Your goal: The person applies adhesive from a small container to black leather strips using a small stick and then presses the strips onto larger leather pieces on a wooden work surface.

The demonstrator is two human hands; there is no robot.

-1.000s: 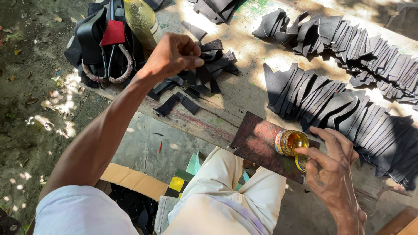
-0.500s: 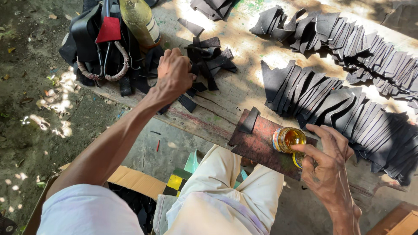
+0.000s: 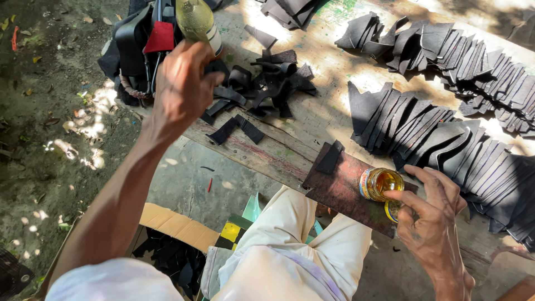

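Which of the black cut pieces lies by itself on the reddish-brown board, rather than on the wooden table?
The single black strip at the far left end of the reddish-brown board; the other pieces lie in rows and heaps on the table.

We see matt black leather strips point(image 3: 267, 83) on the rough, worn wooden counter point(image 3: 329, 111), and a glossy amber glass jar point(image 3: 382, 184) lower right.

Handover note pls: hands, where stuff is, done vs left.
Left hand: stretched out over the loose pile of black strips, fingers curled; whether it holds one is hidden.
Right hand: fingers on the small open jar of amber liquid, standing on the rusty plate.
One black strip lies on the plate.
Done: two long rows of black pieces fanned along the bench.
Left: the loose pile, and more pieces in the cardboard box below.
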